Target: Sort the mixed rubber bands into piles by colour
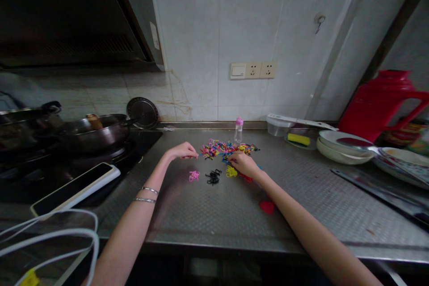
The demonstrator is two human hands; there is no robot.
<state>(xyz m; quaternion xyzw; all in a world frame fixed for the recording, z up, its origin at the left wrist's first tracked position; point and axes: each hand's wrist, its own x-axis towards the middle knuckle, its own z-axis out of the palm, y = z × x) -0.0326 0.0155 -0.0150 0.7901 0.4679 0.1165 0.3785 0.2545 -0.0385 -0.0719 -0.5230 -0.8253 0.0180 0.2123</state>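
A heap of small multicoloured bands lies on the metal counter. My left hand is at the heap's left edge, fingers pinched together; whatever they hold is too small to name. On the heap's right front side rests my right hand, its fingers bent down at the bands, their tips partly hidden. Nearer to me sit separate small piles: pink bands, black bands, yellow bands and red bands, the red ones partly under my right hand.
Behind the heap stands a small pink-capped bottle. A red object lies beside my right forearm. Pans and a white-edged device are at left. Bowls, a knife and a red jug are at right.
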